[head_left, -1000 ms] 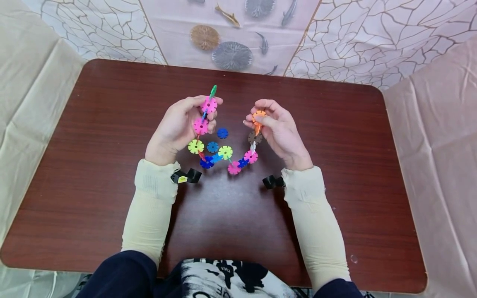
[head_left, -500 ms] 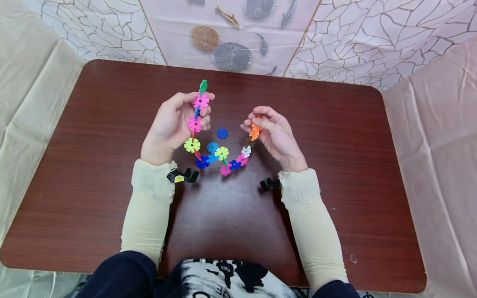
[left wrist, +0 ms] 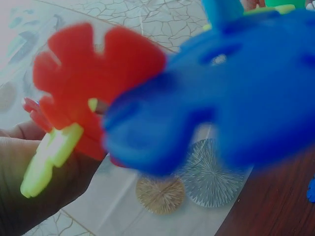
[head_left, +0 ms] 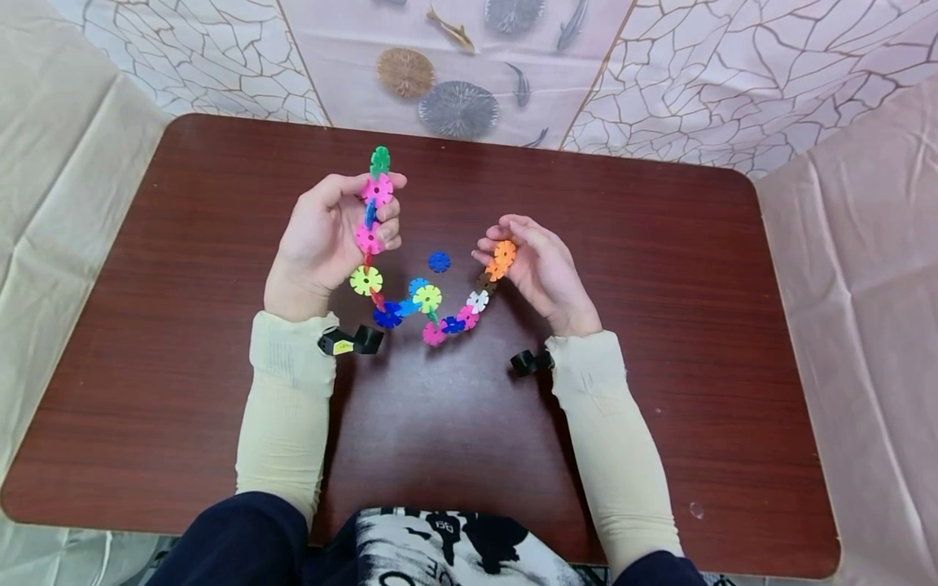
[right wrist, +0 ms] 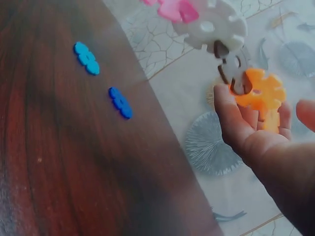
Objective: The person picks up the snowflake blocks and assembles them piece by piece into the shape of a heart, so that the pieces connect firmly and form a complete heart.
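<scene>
A chain of slotted, flower-shaped plastic discs (head_left: 366, 281) in many colours hangs in a curve between both hands. My left hand (head_left: 311, 236) grips its upper left part, at the pink and blue discs, with a green disc (head_left: 379, 161) sticking up above. Large and blurred in the left wrist view are a red disc (left wrist: 74, 78) and a dark blue disc (left wrist: 266, 88) of the chain. The orange end discs (head_left: 504, 252) rest against the fingers of my right hand (head_left: 545, 273). In the right wrist view, the thumb (right wrist: 306, 114) stands apart from the orange disc (right wrist: 261, 91).
Two loose discs lie on the brown table (head_left: 454, 439) beyond the chain: a dark blue one (head_left: 440, 261) and a lighter blue one (head_left: 418, 285), partly covered by the chain in the head view. Patterned cloth (head_left: 506, 73) hangs behind the table.
My left hand has moved left and slightly away with its end of the chain. The right hand has shifted slightly left, and its thumb has come off the orange disc.
</scene>
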Demonstrator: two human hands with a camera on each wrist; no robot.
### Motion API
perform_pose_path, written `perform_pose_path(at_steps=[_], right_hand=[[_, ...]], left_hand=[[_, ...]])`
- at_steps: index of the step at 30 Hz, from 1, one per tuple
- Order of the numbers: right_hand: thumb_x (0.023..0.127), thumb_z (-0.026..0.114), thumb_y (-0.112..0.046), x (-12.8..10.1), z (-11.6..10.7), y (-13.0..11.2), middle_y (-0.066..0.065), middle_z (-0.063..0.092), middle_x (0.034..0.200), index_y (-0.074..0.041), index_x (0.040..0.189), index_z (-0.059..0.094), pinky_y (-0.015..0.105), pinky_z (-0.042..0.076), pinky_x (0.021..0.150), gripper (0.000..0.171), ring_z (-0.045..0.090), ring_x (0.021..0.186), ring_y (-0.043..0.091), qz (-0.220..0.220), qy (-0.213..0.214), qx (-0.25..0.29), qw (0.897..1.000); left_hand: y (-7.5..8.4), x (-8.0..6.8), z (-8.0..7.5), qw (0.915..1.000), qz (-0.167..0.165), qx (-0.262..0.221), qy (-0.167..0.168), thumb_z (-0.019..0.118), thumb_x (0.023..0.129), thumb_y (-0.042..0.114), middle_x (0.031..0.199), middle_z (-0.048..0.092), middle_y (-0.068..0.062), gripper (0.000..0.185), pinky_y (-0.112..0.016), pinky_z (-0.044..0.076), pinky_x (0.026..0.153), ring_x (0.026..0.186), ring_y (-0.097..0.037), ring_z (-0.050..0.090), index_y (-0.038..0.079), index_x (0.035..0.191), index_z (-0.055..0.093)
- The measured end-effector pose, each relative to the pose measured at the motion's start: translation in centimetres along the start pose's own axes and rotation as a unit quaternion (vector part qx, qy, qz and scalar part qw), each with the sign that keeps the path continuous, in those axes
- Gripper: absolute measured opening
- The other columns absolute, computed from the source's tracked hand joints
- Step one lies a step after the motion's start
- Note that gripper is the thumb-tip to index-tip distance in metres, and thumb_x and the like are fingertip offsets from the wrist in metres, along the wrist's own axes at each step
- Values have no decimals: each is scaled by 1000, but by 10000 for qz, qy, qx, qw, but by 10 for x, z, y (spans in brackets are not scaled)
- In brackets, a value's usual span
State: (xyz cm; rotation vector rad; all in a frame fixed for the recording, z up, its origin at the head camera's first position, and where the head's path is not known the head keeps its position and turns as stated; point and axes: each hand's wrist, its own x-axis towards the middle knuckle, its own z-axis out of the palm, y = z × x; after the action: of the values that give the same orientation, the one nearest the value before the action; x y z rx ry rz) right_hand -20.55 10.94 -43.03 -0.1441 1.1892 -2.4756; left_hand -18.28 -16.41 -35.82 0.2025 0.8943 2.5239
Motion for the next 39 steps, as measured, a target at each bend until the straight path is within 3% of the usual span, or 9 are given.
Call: perform_pose_path(at_steps=[7, 11, 14, 18, 21, 24, 27, 35, 39], right_hand=[[102, 51, -26, 9, -13, 6, 17, 63, 103, 2, 108, 61, 52, 43, 101, 30, 63, 100, 34, 350, 417, 39, 9985], [99, 56, -19, 19, -22, 14, 19, 64, 105, 6, 120, 57, 40, 52, 92, 33, 65, 94, 29, 496, 695, -1471, 9854], [96, 62, -14, 25, -17, 19, 20, 64, 105, 4, 125, 59, 33, 55, 77, 35, 64, 87, 28, 600, 475, -3567, 9311], [93, 66, -12, 34, 2, 22, 18, 61, 105, -4, 129, 60, 32, 51, 77, 38, 60, 86, 28, 480, -270, -5769, 8149], [91, 69, -15, 41, 13, 27, 15, 55, 105, -9, 134, 58, 31, 48, 79, 45, 56, 89, 24, 398, -742, -6625, 7443], [91, 70, -23, 44, 19, 34, 11, 51, 103, -12, 137, 57, 29, 46, 78, 49, 49, 91, 20, 366, -1010, -7160, 6898], [90, 71, -27, 46, 23, 38, 9, 50, 102, -11, 133, 60, 29, 46, 78, 47, 45, 92, 19, 353, -1036, -7420, 6614], [87, 75, -26, 41, 25, 35, 7, 51, 101, -6, 108, 58, 30, 47, 80, 33, 52, 87, 20, 760, -696, -7390, 6658], [86, 75, -19, 35, 17, 23, 8, 58, 89, -5, 100, 57, 29, 46, 72, 28, 55, 79, 21, 747, -630, -6983, 7091]], left_hand=[[3, -3, -1, 9995, 0, -227, -212, 26, 104, 20, 73, 50, -14, 38, -34, 46, 60, 59, -24, 51, -6, 118, 49], [4, -4, -1, 9986, -3, -370, -370, 25, 104, 20, 74, 50, -15, 38, -34, 46, 61, 61, -25, 52, -6, 118, 49], [5, -6, -2, 9979, -33, -484, -436, 24, 104, 21, 75, 50, -15, 39, -35, 46, 61, 62, -25, 53, -5, 119, 49], [6, -7, -3, 9970, -39, -629, -458, 25, 103, 21, 76, 49, -15, 40, -35, 45, 60, 62, -25, 52, -6, 119, 49], [7, -7, -3, 9962, -41, -733, -479, 24, 103, 21, 76, 48, -16, 40, -35, 45, 60, 62, -25, 52, -6, 119, 49], [7, -8, -3, 9954, -52, -812, -516, 23, 103, 21, 76, 48, -16, 41, -35, 44, 59, 62, -25, 51, -6, 119, 49], [8, -8, -3, 9948, -35, -857, -541, 23, 103, 21, 76, 47, -15, 41, -35, 44, 59, 62, -25, 50, -6, 119, 49], [9, -8, -4, 9935, -53, -992, -557, 23, 103, 21, 76, 47, -16, 41, -35, 44, 58, 62, -25, 49, -6, 119, 49], [9, -8, -4, 9928, -42, -1037, -597, 22, 103, 21, 76, 47, -16, 41, -34, 43, 58, 62, -25, 49, -7, 118, 49]])
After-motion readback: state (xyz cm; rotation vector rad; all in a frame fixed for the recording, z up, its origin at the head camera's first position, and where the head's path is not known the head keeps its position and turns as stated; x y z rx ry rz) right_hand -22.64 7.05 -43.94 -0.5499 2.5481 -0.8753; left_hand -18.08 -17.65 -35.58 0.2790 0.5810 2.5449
